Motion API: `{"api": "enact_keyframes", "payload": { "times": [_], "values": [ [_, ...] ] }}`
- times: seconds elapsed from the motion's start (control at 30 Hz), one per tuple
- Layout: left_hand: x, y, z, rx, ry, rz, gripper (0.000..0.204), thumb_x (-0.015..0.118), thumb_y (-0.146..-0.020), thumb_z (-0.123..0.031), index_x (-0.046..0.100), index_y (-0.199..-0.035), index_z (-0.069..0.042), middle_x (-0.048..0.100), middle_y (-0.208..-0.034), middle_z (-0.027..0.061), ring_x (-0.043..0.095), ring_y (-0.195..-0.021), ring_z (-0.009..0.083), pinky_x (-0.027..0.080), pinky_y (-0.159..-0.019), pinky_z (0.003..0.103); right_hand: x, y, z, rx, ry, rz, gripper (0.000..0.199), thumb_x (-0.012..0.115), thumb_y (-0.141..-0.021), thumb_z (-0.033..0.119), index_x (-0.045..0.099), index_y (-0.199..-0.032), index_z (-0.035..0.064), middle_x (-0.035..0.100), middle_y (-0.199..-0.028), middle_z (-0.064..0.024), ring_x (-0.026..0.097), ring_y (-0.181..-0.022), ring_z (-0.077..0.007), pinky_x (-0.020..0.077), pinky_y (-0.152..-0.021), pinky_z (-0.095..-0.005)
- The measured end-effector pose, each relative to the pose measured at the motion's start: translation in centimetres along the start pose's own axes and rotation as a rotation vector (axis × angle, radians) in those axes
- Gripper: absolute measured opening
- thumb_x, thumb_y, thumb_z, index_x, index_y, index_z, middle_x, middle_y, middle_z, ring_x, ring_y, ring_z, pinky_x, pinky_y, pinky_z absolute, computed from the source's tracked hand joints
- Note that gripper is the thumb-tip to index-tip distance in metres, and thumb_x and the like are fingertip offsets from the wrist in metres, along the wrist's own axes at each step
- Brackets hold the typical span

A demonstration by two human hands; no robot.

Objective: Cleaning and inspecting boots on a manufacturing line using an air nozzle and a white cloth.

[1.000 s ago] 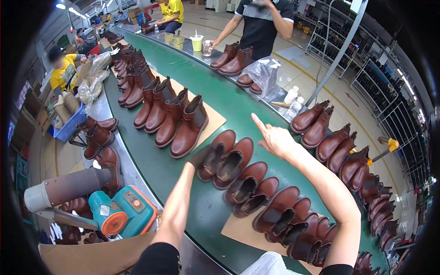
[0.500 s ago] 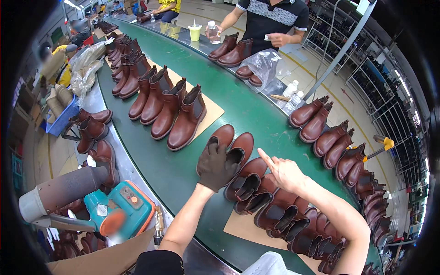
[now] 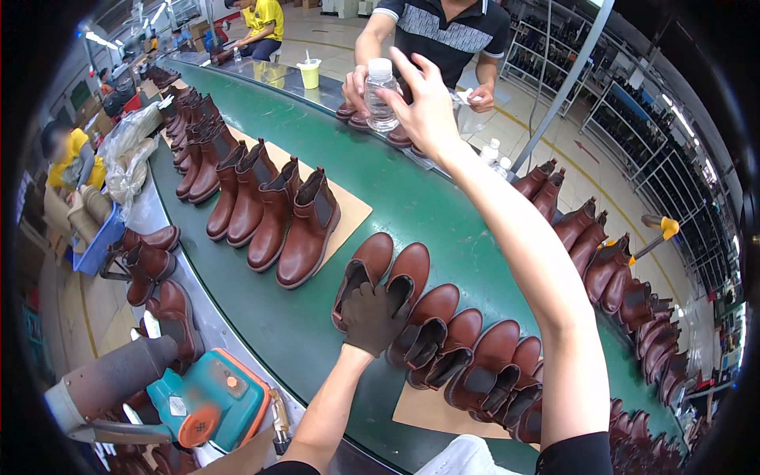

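My left hand [image 3: 372,317], in a dark glove, is closed over the tops of a pair of brown ankle boots [image 3: 410,269] on the green worktop. Some of its fingertips are hidden in the boot openings. Stretched far across the bench, my bare right hand [image 3: 423,103] has its fingers spread beside a clear capped bottle [image 3: 381,111]. The thumb overlaps the bottle's edge; whether it touches cannot be told. A co-worker's hand [image 3: 355,93] holds that bottle from the other side. Their other hand [image 3: 480,98] has a small white item.
More brown boots [image 3: 309,229] stand on cardboard at left, with others [image 3: 487,356] on cardboard at near right. Boots also line the far edge [image 3: 582,229]. A yellow-green cup [image 3: 309,75] stands across the bench. At lower left are a teal machine [image 3: 214,396] and a grey cylinder [image 3: 119,376].
My right hand has moved from above the near boots, where it pointed, up to the bottle. The co-worker has brought the bottle closer. My left hand stays on the boots.
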State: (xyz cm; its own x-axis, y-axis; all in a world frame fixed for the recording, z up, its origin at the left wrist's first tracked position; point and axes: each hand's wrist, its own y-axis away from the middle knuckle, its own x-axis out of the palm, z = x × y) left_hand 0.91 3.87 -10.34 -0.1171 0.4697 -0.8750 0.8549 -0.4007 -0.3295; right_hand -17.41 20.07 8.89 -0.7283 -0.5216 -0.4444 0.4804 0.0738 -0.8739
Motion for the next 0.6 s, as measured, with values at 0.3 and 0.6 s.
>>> {"api": "enact_keyframes", "payload": {
  "times": [0.3,0.6],
  "values": [
    [-0.1,-0.4,0.0,0.016,0.029,-0.076,0.037,0.061,-0.076,-0.039,0.053,-0.076,-0.003,0.051,-0.078,0.0173,0.053,-0.073,0.0331,0.041,-0.064,0.043,0.1,-0.9,-0.7,-0.077,0.093,-0.029,0.022,0.063,-0.079,0.016,0.066,-0.099,0.0079,0.064,-0.091,-0.0110,0.063,-0.078,-0.0295,0.0509,-0.069,-0.0361],
    [-0.2,-0.8,-0.3,0.037,0.012,-0.010,0.042,0.061,-0.075,-0.044,0.054,-0.081,-0.003,0.052,-0.081,0.0168,0.054,-0.075,0.0333,0.043,-0.064,0.044,-2.0,-1.7,-0.8,0.120,0.270,0.232,0.038,0.060,-0.083,0.023,0.052,-0.114,0.0034,0.057,-0.100,-0.0189,0.059,-0.090,-0.0371,0.0480,-0.076,-0.0439]
  ]
}}
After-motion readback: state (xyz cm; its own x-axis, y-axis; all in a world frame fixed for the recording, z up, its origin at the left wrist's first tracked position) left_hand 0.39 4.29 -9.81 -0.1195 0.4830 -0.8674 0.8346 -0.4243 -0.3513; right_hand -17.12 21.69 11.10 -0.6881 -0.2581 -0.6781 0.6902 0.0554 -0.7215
